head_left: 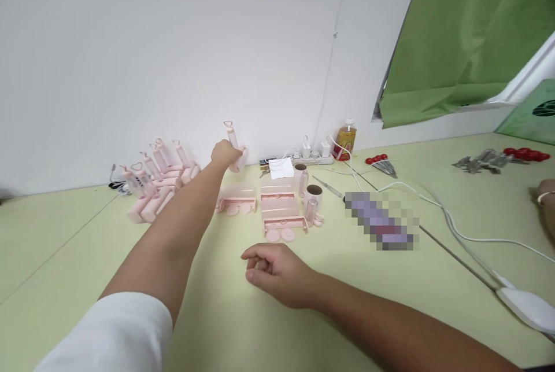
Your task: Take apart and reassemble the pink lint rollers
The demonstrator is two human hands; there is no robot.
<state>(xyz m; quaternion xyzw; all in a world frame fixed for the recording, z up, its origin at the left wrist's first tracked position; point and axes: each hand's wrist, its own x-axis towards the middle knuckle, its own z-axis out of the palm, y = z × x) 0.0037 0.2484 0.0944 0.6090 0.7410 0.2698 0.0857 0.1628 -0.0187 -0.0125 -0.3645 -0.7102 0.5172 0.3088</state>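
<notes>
We judge the work to be partly done: a cluster (161, 178) of pink parts, many with heart-shaped loops, stands grouped at our left, while near the middle two cases (284, 206) sit open by the discs (288, 234), a third open case (237, 203) is just to their left, and small tubes (311, 210) stand beside the cups (313, 191); these look like the portion left, though we cannot tell whether each grouped part is finished. Our left hand (225, 153) has its fingers closed around a piece (240, 161) beyond the third case, near the wall (130, 71), its looped tube leaning a little; whether its base touches the table (225, 326) we cannot tell. Our right hand (280, 271) is loosely curled, half open, with nothing seen in it, on the near side of the cases. The wall bounds the far side, the power strip (318, 159) runs along it, and the cable (451, 221) limits the right; the easiest room for moving seems nearer us, below the cases and around the right hand
</notes>
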